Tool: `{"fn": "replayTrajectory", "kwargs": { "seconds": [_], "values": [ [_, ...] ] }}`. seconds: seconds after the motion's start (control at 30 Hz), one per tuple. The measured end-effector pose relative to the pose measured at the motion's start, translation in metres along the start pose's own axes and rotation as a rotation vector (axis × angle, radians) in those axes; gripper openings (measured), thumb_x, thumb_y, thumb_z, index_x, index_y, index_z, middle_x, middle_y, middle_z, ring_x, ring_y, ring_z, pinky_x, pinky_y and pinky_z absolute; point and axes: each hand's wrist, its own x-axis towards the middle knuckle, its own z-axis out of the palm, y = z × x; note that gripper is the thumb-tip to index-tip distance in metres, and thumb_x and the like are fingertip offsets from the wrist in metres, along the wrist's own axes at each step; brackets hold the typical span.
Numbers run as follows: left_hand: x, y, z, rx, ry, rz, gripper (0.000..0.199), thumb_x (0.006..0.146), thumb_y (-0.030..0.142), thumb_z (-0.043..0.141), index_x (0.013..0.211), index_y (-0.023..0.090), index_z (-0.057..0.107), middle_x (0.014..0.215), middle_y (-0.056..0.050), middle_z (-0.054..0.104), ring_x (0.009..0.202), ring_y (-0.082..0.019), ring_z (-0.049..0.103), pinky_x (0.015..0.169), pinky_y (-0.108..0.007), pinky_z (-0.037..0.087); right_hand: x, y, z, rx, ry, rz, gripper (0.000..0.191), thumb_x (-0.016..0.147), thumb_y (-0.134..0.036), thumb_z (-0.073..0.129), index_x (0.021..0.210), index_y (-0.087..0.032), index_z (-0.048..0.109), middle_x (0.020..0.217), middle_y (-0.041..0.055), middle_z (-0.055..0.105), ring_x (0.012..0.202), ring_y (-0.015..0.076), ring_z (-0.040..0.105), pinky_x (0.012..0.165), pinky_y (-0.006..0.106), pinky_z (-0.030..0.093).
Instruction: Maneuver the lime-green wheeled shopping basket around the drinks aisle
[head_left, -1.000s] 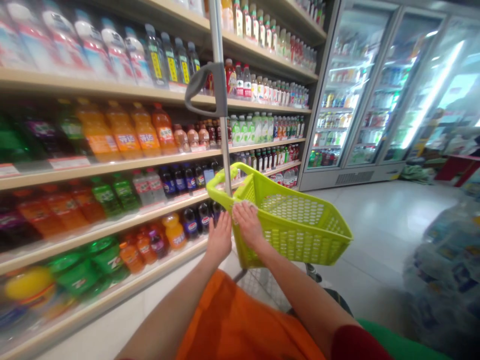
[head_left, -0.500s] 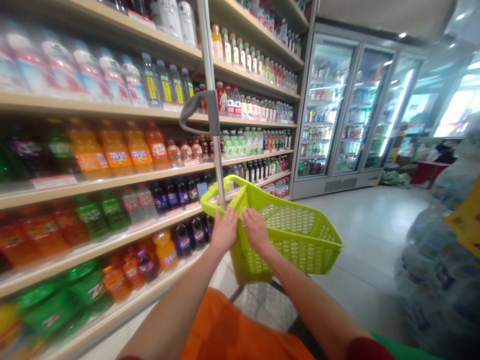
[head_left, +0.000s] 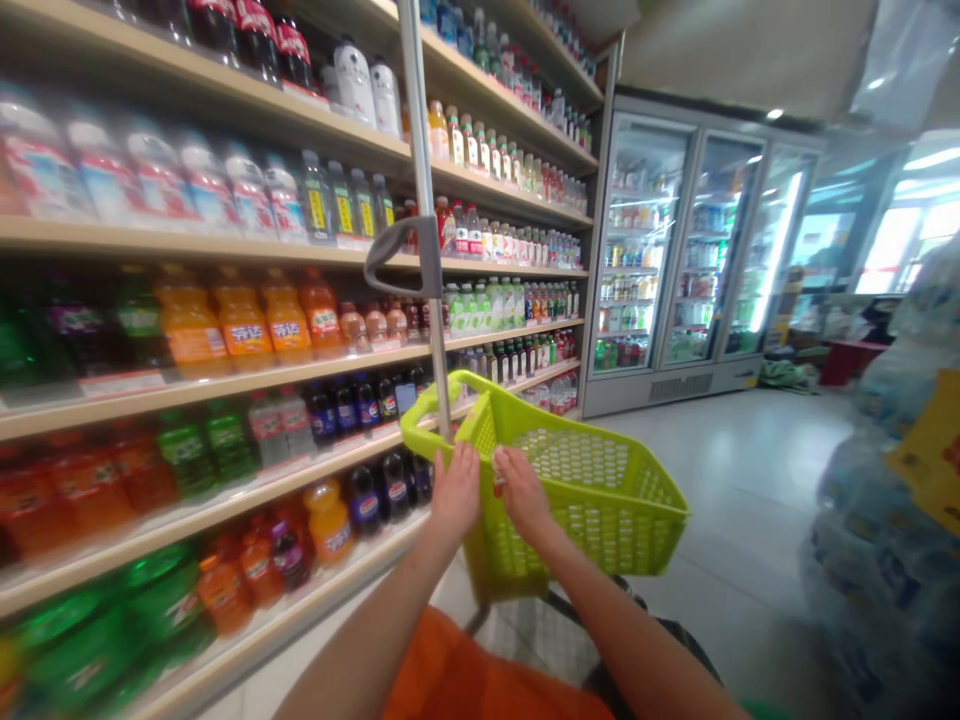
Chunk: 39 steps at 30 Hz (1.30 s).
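Note:
A lime-green shopping basket cart (head_left: 592,500) with perforated sides stands in front of me. At its near edge, my left hand (head_left: 456,488) rests on the rim beside the handle, its fingers laid together over the edge. Just to the right, my right hand (head_left: 521,490) is curled at the same rim, with a small pale and red thing at its fingertips that I cannot make out. A metal pole (head_left: 429,180) with a grey loop handle (head_left: 405,258) rises behind the basket's left end.
Drink shelves (head_left: 360,358) run along the left, close to the cart. Glass-door fridges (head_left: 675,385) stand at the back. Stacked wrapped water bottles (head_left: 885,560) are at the right. Pale floor (head_left: 750,450) lies between them.
The whole scene sits slightly lower in view, with more of the upper shelves showing. Both hands stay at the basket's near rim; the right fingers look more curled.

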Motion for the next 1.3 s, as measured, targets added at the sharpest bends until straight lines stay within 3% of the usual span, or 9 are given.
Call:
{"fn": "replayTrajectory", "kwargs": {
  "seconds": [0.13,0.3,0.43,0.53,0.67,0.8,0.93,1.17,1.3],
  "values": [
    [-0.005,0.003,-0.003,-0.022,-0.015,-0.002,0.058,0.078,0.018,0.034,0.135,0.009,0.035,0.144,-0.012,0.032,0.136,-0.025,0.021,0.108,-0.055,0.017,0.005,-0.008,-0.002,-0.009,-0.020,0.028,0.049,0.073,-0.006,0.042,0.120,-0.014,0.053,0.120,0.0125,0.056,0.115,0.0225,0.045,0.097,0.039,0.039],
    [-0.013,0.003,-0.003,-0.036,0.016,0.013,0.060,0.077,0.018,0.037,0.136,0.011,0.034,0.145,-0.011,0.031,0.136,-0.026,0.020,0.108,-0.056,0.016,0.000,0.015,-0.029,-0.043,-0.177,0.149,0.044,0.071,-0.005,0.044,0.110,-0.017,0.058,0.104,0.0092,0.061,0.095,0.0194,0.055,0.086,0.031,0.045],
    [-0.018,0.005,0.000,-0.048,0.051,0.010,0.061,0.076,0.017,0.038,0.136,0.012,0.034,0.145,-0.011,0.030,0.136,-0.025,0.019,0.108,-0.055,0.017,-0.006,0.026,-0.041,-0.025,-0.203,0.160,0.040,0.071,-0.006,0.044,0.106,-0.018,0.059,0.096,0.0072,0.062,0.089,0.0183,0.056,0.082,0.029,0.046],
    [-0.015,0.015,0.000,-0.050,0.072,0.022,0.058,0.077,0.016,0.038,0.135,0.011,0.036,0.145,-0.012,0.031,0.136,-0.025,0.020,0.109,-0.054,0.016,-0.006,0.017,-0.034,-0.067,-0.143,0.142,0.043,0.070,-0.003,0.042,0.107,-0.016,0.059,0.102,0.0098,0.061,0.095,0.0202,0.055,0.085,0.032,0.044],
    [-0.006,0.031,-0.002,-0.080,0.015,0.064,0.054,0.080,0.019,0.036,0.134,0.013,0.038,0.143,-0.010,0.035,0.135,-0.023,0.023,0.109,-0.053,0.016,-0.001,0.002,-0.025,-0.175,-0.091,0.113,0.046,0.070,-0.001,0.041,0.110,-0.015,0.059,0.117,0.0119,0.058,0.107,0.0239,0.050,0.092,0.036,0.039],
    [-0.006,0.034,-0.003,-0.110,0.011,0.039,0.055,0.079,0.018,0.035,0.134,0.012,0.038,0.143,-0.010,0.034,0.135,-0.023,0.023,0.109,-0.056,0.014,-0.009,0.018,-0.039,-0.265,-0.146,0.144,0.040,0.075,-0.004,0.041,0.106,-0.018,0.062,0.115,0.0094,0.060,0.105,0.0256,0.051,0.089,0.038,0.039],
    [-0.008,0.037,-0.003,-0.099,0.018,0.023,0.057,0.076,0.014,0.036,0.134,0.010,0.039,0.143,-0.011,0.033,0.135,-0.023,0.023,0.110,-0.055,0.013,-0.026,0.039,-0.055,-0.289,-0.113,0.259,0.035,0.078,-0.007,0.041,0.104,-0.018,0.062,0.111,0.0117,0.061,0.102,0.0255,0.051,0.087,0.039,0.041],
    [-0.001,0.066,0.001,-0.113,-0.088,0.099,0.055,0.078,0.016,0.035,0.133,0.011,0.039,0.143,-0.011,0.034,0.135,-0.024,0.024,0.109,-0.055,0.012,-0.018,0.023,-0.039,-0.055,-0.046,0.189,0.046,0.071,-0.004,0.041,0.114,-0.013,0.054,0.111,0.0094,0.060,0.106,0.0199,0.051,0.095,0.035,0.040],
    [-0.005,0.061,0.003,-0.104,-0.106,0.115,0.062,0.075,0.012,0.035,0.136,0.012,0.033,0.145,-0.009,0.029,0.136,-0.022,0.022,0.110,-0.055,0.009,-0.024,0.039,-0.064,-0.108,-0.133,0.292,0.035,0.073,-0.003,0.043,0.100,-0.016,0.062,0.118,0.0102,0.057,0.109,0.0205,0.049,0.094,0.036,0.039]
  ]
}}
